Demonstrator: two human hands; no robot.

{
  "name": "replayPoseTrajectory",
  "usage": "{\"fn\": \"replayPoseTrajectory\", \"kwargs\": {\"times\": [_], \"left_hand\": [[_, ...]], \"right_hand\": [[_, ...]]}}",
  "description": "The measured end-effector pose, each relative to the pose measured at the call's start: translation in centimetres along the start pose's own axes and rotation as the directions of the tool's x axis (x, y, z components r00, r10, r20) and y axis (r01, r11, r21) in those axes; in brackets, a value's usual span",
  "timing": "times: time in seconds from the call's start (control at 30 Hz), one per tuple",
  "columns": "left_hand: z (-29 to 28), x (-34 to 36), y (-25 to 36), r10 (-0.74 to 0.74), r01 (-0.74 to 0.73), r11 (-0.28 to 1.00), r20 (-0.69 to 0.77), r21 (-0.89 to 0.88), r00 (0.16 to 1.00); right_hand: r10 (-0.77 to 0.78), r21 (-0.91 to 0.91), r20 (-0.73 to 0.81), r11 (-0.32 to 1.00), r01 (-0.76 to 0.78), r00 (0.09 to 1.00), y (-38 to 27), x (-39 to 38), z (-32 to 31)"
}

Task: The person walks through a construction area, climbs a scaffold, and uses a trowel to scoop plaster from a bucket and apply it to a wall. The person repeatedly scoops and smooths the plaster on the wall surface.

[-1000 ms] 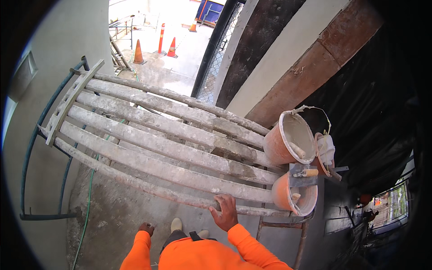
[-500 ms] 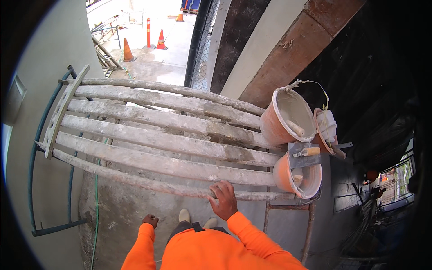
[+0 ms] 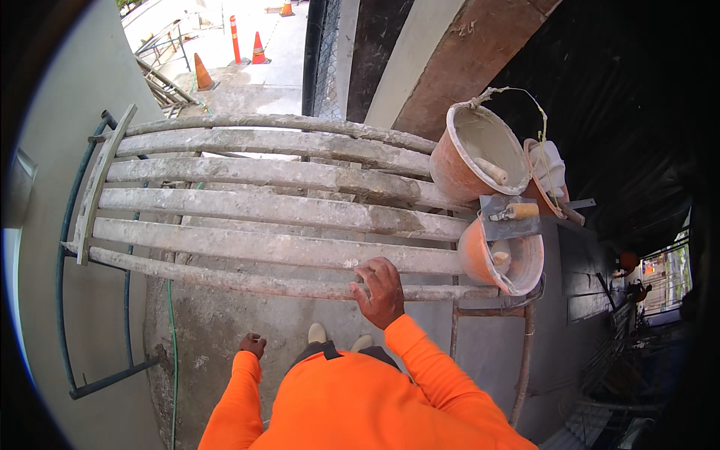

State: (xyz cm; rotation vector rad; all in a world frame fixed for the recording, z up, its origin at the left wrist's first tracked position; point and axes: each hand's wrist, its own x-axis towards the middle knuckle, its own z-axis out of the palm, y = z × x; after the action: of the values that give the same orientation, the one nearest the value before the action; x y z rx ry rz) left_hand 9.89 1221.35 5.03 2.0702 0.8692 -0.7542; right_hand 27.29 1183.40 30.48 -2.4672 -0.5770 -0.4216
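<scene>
Head view: A person in an orange long-sleeved top stands at a raised platform of long, pale, plaster-crusted wooden planks (image 3: 285,204). The right hand (image 3: 381,291) lies over the round, mortar-stained front pole (image 3: 225,278), its grip loose and fairly wide, thumb apart from the bent fingers. The left hand (image 3: 253,345) hangs near the body above the concrete floor, fingers curled; whether its grip holds anything cannot be told. At the platform's right end stand a large, round terracotta-coloured bucket (image 3: 452,169) and, nearer the person, a smaller orange bucket (image 3: 472,259), a flat steel trowel with a tan handle (image 3: 517,211) across its rim. Orange traffic cones (image 3: 203,73) stand beyond.
</scene>
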Motion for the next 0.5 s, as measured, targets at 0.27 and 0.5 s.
{"fn": "replayPoseTrajectory", "kwargs": {"times": [0.27, 0.5], "left_hand": [[1.0, -1.0, -4.9, -0.091, 0.088, 0.995, -0.056, -0.042, 0.994], [3.6, -3.5, -7.4, -0.266, 0.269, 0.962, 0.063, -0.051, 0.962]], "right_hand": [[-0.021, -0.060, 0.012, 0.998, 0.022, 1.000, -0.1, 1.0, 2.0], [-0.045, -0.139, 0.046, 0.989, 0.051, 0.998, -0.3, 1.1, 2.5]]}}
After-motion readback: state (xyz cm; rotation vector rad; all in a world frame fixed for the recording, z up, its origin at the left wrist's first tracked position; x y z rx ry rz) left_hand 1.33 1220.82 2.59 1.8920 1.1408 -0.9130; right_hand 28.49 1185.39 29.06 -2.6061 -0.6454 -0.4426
